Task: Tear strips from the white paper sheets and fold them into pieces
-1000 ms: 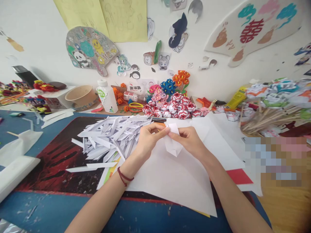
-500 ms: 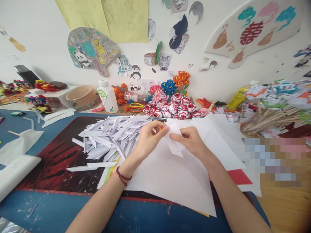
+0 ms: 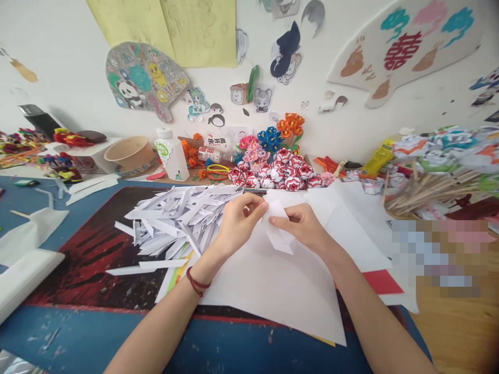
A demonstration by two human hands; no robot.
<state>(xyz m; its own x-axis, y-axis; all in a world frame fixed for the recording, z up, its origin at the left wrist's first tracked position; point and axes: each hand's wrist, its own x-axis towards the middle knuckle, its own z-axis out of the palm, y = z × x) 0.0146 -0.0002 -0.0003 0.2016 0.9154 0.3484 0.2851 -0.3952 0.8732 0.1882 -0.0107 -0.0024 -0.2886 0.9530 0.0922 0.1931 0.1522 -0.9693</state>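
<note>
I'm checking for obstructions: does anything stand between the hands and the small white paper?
Nothing visible does: left hand and right hand both pinch the small white paper directly. The paper strips lie to the left.

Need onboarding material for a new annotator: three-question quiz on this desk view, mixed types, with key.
1. True or false: the left hand and the right hand both grip the small folded white paper piece.
2. Which stands beyond the heap of narrow folded white paper strips?
A) a black metal stapler
B) a white plastic bottle with a green label
C) a blue ceramic mug
3. Fill in: the dark red cord bracelet circles the ____ wrist.
Key: 1 true; 2 B; 3 left.
</note>
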